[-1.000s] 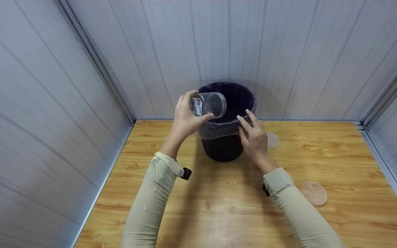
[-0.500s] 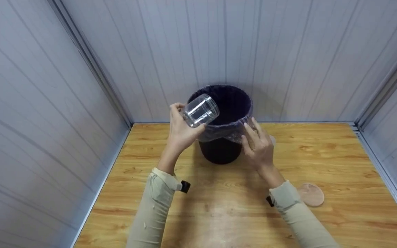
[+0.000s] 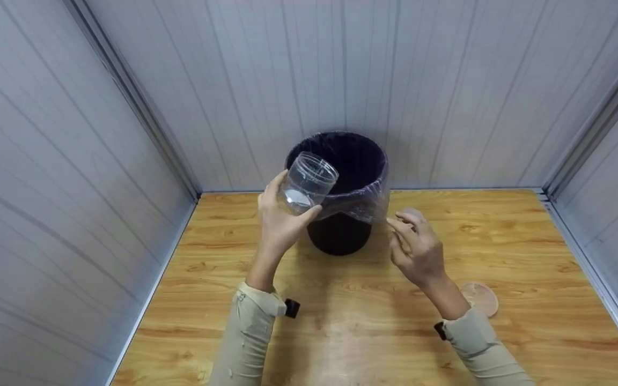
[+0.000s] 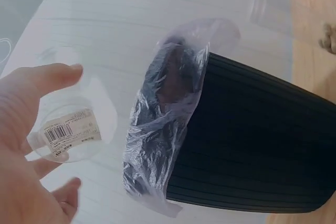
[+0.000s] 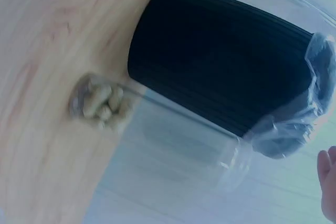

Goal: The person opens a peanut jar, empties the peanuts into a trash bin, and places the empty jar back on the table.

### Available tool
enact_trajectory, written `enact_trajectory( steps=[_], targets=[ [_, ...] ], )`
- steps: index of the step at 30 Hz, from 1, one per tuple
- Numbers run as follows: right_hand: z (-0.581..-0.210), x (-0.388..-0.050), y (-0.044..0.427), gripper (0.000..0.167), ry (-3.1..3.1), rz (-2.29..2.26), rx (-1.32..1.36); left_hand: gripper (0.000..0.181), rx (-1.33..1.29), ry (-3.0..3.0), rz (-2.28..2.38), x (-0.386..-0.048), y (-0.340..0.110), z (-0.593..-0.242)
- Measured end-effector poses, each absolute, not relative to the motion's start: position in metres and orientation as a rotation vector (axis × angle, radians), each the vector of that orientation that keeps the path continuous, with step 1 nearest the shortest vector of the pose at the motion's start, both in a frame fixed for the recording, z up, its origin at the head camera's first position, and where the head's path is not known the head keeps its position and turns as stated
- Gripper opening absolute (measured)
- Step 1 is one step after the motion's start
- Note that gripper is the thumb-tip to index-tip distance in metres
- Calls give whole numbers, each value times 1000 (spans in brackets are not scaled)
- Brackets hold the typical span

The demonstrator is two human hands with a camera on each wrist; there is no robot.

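The crinkled liner (image 5: 286, 137) at a black bin's (image 5: 220, 59) mouth lies nearest the right hand (image 5: 328, 186), while farther from that hand a clear jar (image 5: 181, 142) holds peanut-like pieces (image 5: 102, 102) at its base.

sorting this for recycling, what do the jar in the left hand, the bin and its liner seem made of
The held jar: see-through and glossy, with glints on its rim; clear plastic or glass, the look leaves it open. The bin: probably hard plastic, dull black with fine ridges. The liner: thin, shiny plastic film, judging by its crinkles and see-through edge.
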State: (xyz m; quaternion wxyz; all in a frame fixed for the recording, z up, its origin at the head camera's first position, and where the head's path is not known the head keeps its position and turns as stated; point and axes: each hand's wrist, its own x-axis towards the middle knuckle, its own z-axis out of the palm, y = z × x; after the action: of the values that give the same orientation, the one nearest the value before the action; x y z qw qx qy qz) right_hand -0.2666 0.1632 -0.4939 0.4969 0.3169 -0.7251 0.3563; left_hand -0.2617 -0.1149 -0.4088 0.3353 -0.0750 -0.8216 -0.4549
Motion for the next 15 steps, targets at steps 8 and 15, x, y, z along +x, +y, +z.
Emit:
enact_trajectory(
  steps=[8, 15],
  targets=[
    [-486, -260, 186, 29, -1916, 885, 738, 84, -186, -2084, -1114, -245, -109, -424],
    [-481, -255, 205, 34, -2099, 973, 631, 89, -97, -2145, -1106, -228, -105, -447]
  ],
)
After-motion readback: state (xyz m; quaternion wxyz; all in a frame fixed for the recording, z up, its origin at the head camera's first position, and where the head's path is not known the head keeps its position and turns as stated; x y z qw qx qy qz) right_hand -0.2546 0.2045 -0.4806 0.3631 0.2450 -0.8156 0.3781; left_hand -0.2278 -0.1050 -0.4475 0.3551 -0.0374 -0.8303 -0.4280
